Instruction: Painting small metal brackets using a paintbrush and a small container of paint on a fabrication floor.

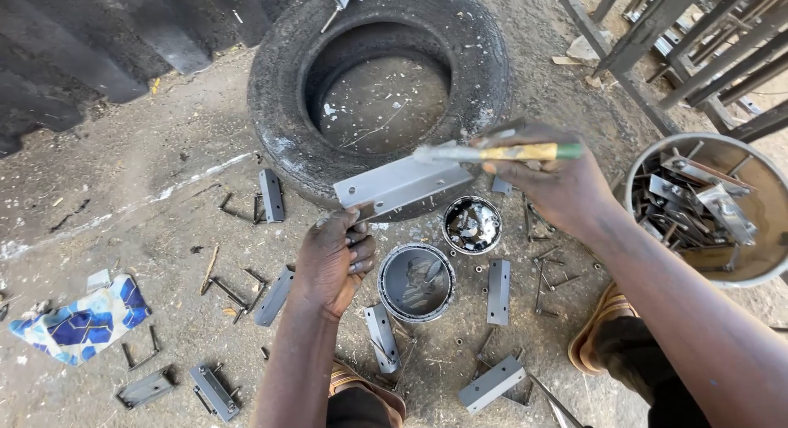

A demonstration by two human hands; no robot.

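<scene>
My left hand (335,260) grips the near end of a grey-painted angle-iron bracket (402,186) and holds it level above the ground. My right hand (554,178) holds a paintbrush (501,152) with a yellow and green handle, its bristles resting on the bracket's top face. Just below stand two small open tins, one with grey paint (416,282) and one dark and smeared (471,224).
An old tyre (279,91) lies flat on the dirt behind the bracket. Several painted brackets (498,291) and bolts are strewn on the ground. A round bowl (739,276) of metal parts sits at right, a blue patterned cloth (82,321) at left, metal frames (681,34) top right.
</scene>
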